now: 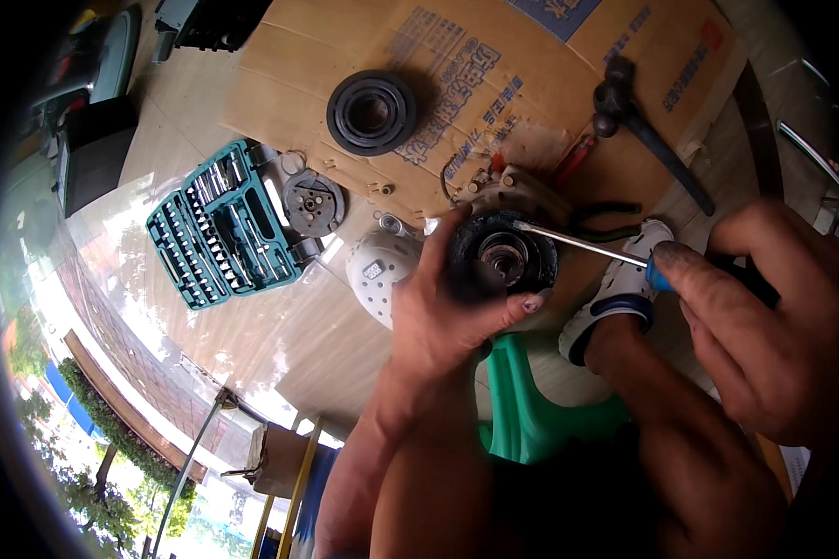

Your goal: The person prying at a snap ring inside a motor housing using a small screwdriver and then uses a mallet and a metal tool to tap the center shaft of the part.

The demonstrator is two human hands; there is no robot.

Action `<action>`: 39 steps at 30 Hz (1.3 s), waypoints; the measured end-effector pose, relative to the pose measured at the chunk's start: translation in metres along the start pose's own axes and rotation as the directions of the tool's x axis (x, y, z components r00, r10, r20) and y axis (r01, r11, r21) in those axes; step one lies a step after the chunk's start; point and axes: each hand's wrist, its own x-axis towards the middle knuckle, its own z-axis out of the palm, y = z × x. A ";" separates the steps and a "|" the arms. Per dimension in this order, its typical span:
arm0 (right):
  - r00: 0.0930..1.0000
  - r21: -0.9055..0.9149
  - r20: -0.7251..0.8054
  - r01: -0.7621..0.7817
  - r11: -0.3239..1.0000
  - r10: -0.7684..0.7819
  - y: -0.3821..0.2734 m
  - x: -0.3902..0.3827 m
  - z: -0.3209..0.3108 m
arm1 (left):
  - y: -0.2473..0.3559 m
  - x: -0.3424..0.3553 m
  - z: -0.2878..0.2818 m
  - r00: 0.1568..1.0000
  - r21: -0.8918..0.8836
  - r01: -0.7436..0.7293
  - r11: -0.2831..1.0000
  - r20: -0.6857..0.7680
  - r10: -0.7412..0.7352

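Observation:
My left hand (438, 303) is wrapped round a greasy black ring-shaped metal part (543, 256) with a round bore in its middle. My right hand (764, 321) grips a screwdriver (587, 246) by its blue handle. The screwdriver's shaft runs leftward, and its tip touches the upper rim of the black part or lies just over it. Behind this part sits a dirty metal housing (522, 197), partly covered. A black grooved pulley (340, 116) lies on the cardboard, and a round metal plate (313, 202) is on the floor beside it.
Flattened cardboard (289, 84) covers the floor ahead. A hammer (657, 144), black-handled pliers (606, 219) and a red-handled tool (574, 160) lie at the right. An opened green socket set (224, 228) stands left. A green stool (517, 401) is below, between my legs.

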 end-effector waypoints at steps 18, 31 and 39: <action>0.996 -0.214 -0.009 -0.084 0.973 0.084 -0.049 0.008 -0.006 | -0.013 0.005 0.007 0.994 0.005 -0.105 0.994 -0.014 0.105; 0.996 -0.199 0.001 -0.089 0.976 0.091 -0.054 0.004 -0.005 | -0.010 0.003 0.008 0.992 0.048 -0.126 0.991 -0.023 0.127; 0.999 -0.237 0.046 0.029 0.971 -0.018 -0.061 -0.004 0.003 | -0.010 0.000 0.007 0.990 0.065 -0.133 0.989 -0.030 0.135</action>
